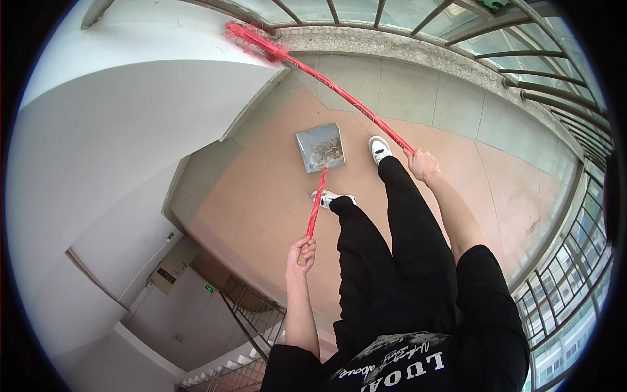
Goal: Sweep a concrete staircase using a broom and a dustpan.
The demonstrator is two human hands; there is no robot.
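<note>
My left hand (302, 255) is closed round the end of a red-wrapped handle belonging to a long-handled dustpan (306, 145). The grey metal pan is low over or on the floor, ahead of my left foot, with brownish debris (328, 151) inside. In my right hand (423, 164) is the near end of a broom (353, 99) with a long red handle. It slants away to the upper left. The red broom head (258, 42) is up by the white wall, at the corner beside the window ledge, and its bristles look slightly blurred.
Pinkish floor tiles (255, 189) lie around my shoes, bordered by greyish tiles (408, 98). A stone ledge (392, 47) with metal bars (444, 16) runs along the far side. More railings (568, 261) stand at right. A stair railing (245, 326) drops away at lower left.
</note>
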